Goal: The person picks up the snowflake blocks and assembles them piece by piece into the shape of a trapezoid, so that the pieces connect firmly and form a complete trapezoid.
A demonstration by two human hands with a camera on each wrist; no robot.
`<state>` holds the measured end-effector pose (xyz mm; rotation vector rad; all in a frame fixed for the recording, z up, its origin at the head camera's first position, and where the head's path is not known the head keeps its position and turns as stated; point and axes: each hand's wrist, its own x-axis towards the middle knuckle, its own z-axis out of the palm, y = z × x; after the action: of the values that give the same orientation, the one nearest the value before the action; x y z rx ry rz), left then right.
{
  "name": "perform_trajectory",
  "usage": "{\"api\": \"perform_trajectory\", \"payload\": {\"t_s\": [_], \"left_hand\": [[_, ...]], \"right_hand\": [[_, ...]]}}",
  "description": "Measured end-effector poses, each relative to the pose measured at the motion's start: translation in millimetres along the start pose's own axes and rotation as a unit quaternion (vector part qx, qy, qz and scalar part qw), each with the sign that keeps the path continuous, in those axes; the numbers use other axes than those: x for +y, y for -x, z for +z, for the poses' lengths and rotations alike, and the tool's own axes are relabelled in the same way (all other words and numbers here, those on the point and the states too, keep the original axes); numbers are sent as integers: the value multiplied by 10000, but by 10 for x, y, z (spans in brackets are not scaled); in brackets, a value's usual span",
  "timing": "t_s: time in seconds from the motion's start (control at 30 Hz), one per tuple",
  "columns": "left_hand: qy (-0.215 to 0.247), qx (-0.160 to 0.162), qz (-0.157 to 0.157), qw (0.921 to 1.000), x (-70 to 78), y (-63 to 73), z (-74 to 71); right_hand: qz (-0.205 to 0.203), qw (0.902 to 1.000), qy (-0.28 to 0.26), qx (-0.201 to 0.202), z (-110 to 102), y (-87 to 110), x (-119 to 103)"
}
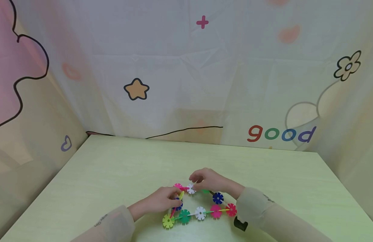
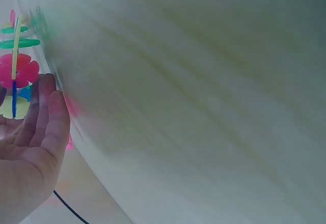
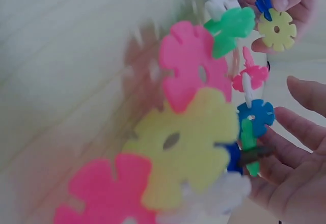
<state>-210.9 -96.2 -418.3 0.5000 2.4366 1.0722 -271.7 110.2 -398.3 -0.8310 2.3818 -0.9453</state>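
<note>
A closed loop of toy snowflake discs, slotted together edge to edge, is in front of me in the head view; its near side includes a white disc [image 1: 200,213] and a green disc [image 1: 184,216]. At the loop's left side my left hand [image 1: 159,201] pinches a blue disc [image 3: 262,1] joined to a yellow disc [image 3: 277,29]. My right hand [image 1: 212,181] is over the far side, near another white disc [image 1: 191,189]. Its thumb and fingers are apart in the right wrist view, beside a lighter blue disc [image 3: 256,117]; I see no grip there.
The loop is over a pale table [image 1: 113,168]. Behind the table hangs a printed cloth [image 1: 174,84] with a star and the word "good". A small black object [image 1: 240,223] is by the right cuff.
</note>
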Motion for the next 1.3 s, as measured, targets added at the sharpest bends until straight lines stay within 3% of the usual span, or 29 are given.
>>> {"api": "perform_trajectory", "payload": {"t_s": [0.37,1.03,1.3], "left_hand": [[164,12,72,9998,3,30,-7],[404,-149,103,9990,51,46,17],[395,-124,205,9989,42,25,11]], "right_hand": [[204,9993,-175,-257,110,-182,-66],[328,9974,-572,-275,-39,44,-78],[64,9945,-1038,-154,-71,96,-74]]}}
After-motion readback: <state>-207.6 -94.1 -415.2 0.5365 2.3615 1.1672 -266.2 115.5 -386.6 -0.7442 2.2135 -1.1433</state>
